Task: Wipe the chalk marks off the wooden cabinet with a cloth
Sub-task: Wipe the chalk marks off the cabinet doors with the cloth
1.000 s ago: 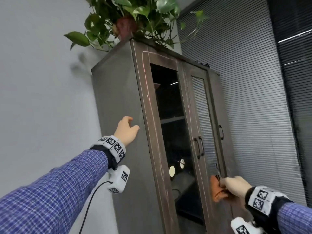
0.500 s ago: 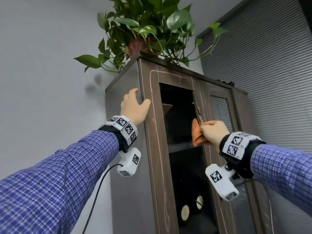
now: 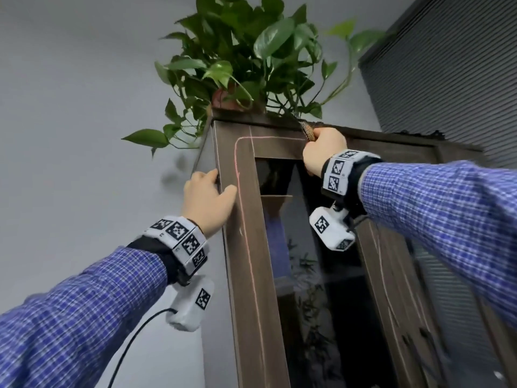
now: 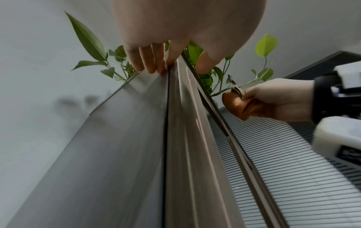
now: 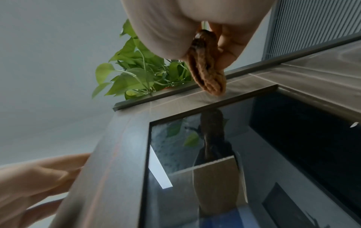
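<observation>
Bare hands (image 3: 208,197) emerge from blue-checked sleeves (image 3: 84,317) with black straps (image 3: 151,247), white marker-printed wristbands (image 3: 179,236), white camera pods (image 3: 191,306) and one black cable (image 3: 156,313).

The right hand (image 3: 321,152) has carried the cloth (image 5: 207,74) from low on the cabinet (image 3: 246,247) door frame up to the door's top rail, where the cloth touches the wood. The left hand (image 3: 207,205) has risen along the cabinet's side to its front-left corner, thumb on the front face.
</observation>
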Demonstrator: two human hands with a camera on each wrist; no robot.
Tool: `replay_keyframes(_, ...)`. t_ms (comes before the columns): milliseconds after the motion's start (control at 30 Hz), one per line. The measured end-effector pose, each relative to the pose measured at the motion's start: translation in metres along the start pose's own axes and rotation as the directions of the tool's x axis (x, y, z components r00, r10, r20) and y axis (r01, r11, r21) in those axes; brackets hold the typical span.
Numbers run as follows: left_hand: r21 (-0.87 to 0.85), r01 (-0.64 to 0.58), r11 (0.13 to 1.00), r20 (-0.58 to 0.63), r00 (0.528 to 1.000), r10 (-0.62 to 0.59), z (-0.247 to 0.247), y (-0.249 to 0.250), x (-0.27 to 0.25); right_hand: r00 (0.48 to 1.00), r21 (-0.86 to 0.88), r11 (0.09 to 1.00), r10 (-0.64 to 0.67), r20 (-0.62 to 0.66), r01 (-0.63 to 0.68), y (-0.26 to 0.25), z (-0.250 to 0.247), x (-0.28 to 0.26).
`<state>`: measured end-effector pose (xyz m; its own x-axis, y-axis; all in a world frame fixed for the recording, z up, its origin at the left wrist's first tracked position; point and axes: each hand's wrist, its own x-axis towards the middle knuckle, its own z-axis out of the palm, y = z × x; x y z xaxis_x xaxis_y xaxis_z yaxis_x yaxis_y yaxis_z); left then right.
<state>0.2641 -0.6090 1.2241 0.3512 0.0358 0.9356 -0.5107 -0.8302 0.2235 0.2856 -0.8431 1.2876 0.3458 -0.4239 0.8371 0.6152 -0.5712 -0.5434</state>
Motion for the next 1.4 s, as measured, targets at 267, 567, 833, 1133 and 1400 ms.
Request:
replay_keyframes(267,0.102,0.068,0.992,-0.085,0.995,-0.06,0.005,0.018,0.004,0.988,0.074,0.997,-0.039,0.147,0.028,0.02,0.041,0.038)
replay_keyframes(567,0.007,0.151,0.988,-0.051,0.987,-0.151,0.004,0.025,-0.005,0.952,0.133,0.976,-0.197,0.235,0.169,-0.003,0.058,0.043)
replay_keyframes(833,-0.203,0.226,0.953,-0.041,0.97,-0.239,-0.016,0.051,-0.018,0.761,0.146,0.837,-0.541,0.359,0.527,-0.055,0.068,0.008)
replay_keyframes(1133,-0.374,0.272,0.887,-0.035,0.951,-0.306,-0.017,0.053,-0.029,0.492,0.21,0.627,-0.741,0.457,0.75,-0.005,0.054,-0.028)
replay_keyframes(1400,-0.167,0.295,0.941,-0.059,0.95,-0.308,-0.006,0.047,-0.035,0.242,0.226,0.441,-0.776,0.583,0.868,0.068,0.031,-0.117)
